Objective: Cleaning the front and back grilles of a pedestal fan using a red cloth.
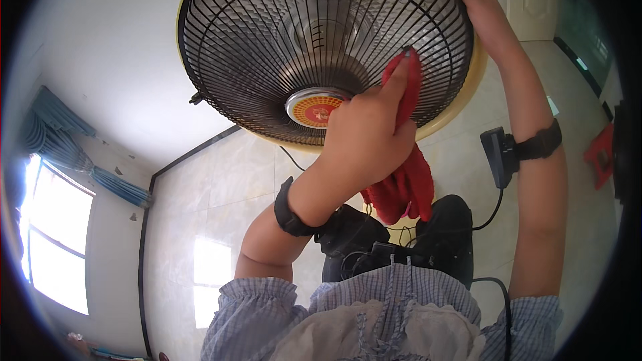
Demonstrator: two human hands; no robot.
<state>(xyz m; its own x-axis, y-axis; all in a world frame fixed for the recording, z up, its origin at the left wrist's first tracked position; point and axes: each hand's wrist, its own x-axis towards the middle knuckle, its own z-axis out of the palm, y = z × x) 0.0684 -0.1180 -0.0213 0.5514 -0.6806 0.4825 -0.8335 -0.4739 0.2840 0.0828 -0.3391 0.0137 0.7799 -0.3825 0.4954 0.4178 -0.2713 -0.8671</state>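
A dish-shaped electric heater (241, 50) fills the top of the view, its black wire grille turned towards me. Behind the wires lies a dimpled reflector, and a red and yellow round badge (315, 112) sits at the grille's centre. My left hand (368, 130) grips a red cloth (409, 188) and presses a fold of it onto the grille, right of the badge. The cloth's loose end hangs below the hand. On the right, my right hand (471, 2) holds the heater's yellow rim (471, 87); some of its fingertips are hidden.
Black straps circle both forearms, and a black device (496, 155) with a cable (494, 210) sits on the right one. A red plastic stool (599, 155) stands at the far right. At left are a window (60, 240) and blue curtain (65, 135). Glossy tiles (241, 195) cover the floor.
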